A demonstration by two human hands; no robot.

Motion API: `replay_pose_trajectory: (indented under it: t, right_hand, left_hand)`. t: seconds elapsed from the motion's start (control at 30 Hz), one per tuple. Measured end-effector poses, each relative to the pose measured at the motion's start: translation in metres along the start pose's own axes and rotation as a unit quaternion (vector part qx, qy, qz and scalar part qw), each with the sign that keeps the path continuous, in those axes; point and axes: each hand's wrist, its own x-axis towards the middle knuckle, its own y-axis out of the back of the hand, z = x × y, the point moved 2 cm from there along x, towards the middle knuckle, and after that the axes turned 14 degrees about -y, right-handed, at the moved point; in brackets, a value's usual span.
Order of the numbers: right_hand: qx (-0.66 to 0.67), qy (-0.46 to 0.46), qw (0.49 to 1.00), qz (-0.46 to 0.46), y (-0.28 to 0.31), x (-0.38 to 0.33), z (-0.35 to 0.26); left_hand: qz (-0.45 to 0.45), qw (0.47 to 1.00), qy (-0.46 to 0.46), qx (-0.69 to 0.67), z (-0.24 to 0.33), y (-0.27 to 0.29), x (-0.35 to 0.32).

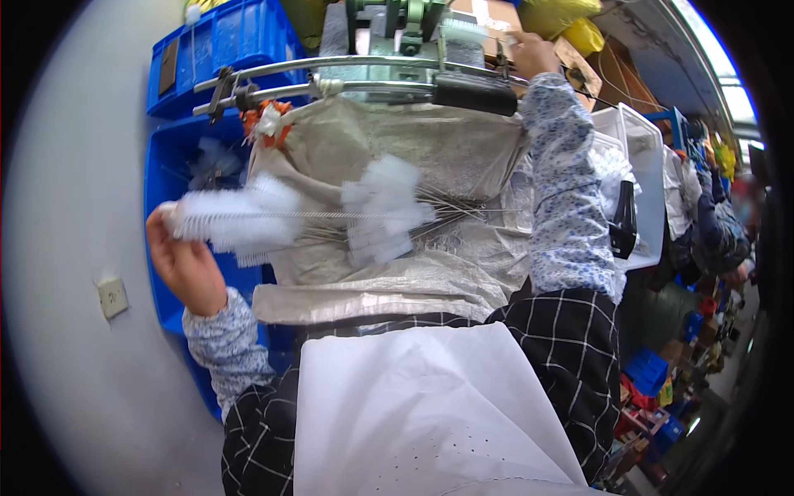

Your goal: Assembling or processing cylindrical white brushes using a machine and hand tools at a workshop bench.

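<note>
My left hand (187, 263) pinches the tip of a white-bristled bottle brush (240, 217) at the left. Its twisted wire stem (322, 215) runs level to the right, over a pile of similar brushes whose white bristle heads (385, 198) and thin wire stems (463, 208) lie on a grey-beige cloth (397, 132). Far off to the upper right, my right hand (533, 54) is closed beside a green machine (405, 29). A small white brush (463, 31) is just left of its fingers; whatever they hold is too small to make out.
Two metal rods (372, 62) with a black cylinder (475, 93) cross in front of the machine. Blue crates (227, 58) stand at the left by a pale wall (91, 207). A white bin (649, 190) with white bristle pieces stands at the right. Other people work farther right.
</note>
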Motion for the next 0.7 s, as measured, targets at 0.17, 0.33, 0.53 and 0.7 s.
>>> replay_pose_trajectory:
  t: [0.17,0.33,0.53,0.7]
  right_hand:
    - [-0.084,0.107,0.99,0.024,-0.015,0.014,0.026]
    - [0.094,0.182,0.979,0.022,-0.014,0.015,0.038]
    - [0.213,0.178,0.935,-0.222,0.017,-0.005,0.068]
    - [0.207,0.291,0.802,-0.479,0.073,-0.153,-0.02]
  left_hand:
    - [-0.019,0.997,0.041,-0.057,-0.006,-0.028,-0.01]
    - [-0.075,0.98,0.103,-0.152,-0.011,-0.056,-0.021]
    - [-0.11,0.96,0.163,-0.2,-0.015,-0.092,-0.038]
    - [-0.18,0.968,0.102,-0.145,-0.02,-0.128,-0.053]
